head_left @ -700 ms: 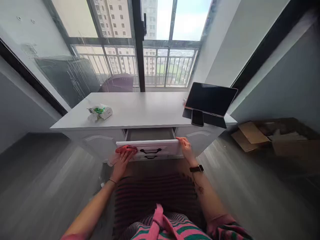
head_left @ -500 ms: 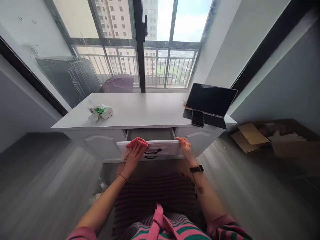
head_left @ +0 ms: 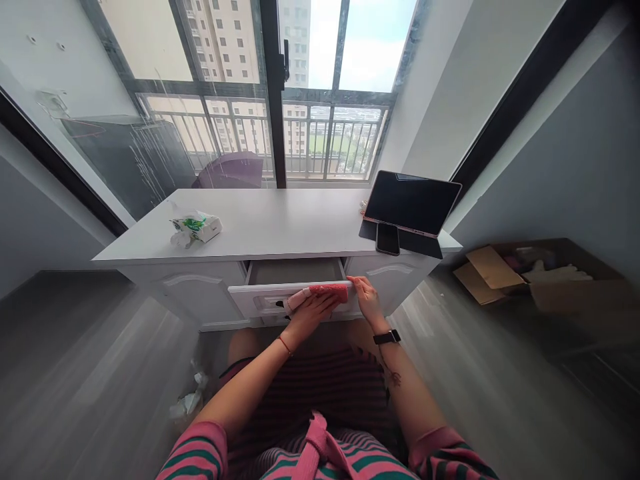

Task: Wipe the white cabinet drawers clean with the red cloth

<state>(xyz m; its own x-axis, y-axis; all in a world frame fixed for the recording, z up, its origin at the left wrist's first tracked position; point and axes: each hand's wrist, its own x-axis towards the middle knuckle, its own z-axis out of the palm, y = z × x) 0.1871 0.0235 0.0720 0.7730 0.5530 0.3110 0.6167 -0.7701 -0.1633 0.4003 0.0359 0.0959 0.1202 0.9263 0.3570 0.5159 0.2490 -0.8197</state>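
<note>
A red cloth (head_left: 330, 291) lies against the front face of a pulled-out white drawer (head_left: 253, 301), near its right half. My left hand (head_left: 316, 312) presses the cloth there, palm toward the panel, and covers part of the drawer's dark handle. At the drawer's top right corner my right hand (head_left: 367, 299) grips the panel's edge, fingers hooked over it. Grey surfaces show inside the drawer behind the panel.
On the white cabinet top (head_left: 280, 223) are a tissue pack (head_left: 203, 228), a propped tablet (head_left: 413, 203) and a phone (head_left: 387, 239). An open cardboard box (head_left: 565, 293) stands on the floor at right. Crumpled white tissue (head_left: 189, 403) lies on the floor at left.
My left hand has slid the red cloth rightward across the drawer front, from its left part to near my right hand. My right hand keeps its hold on the corner.
</note>
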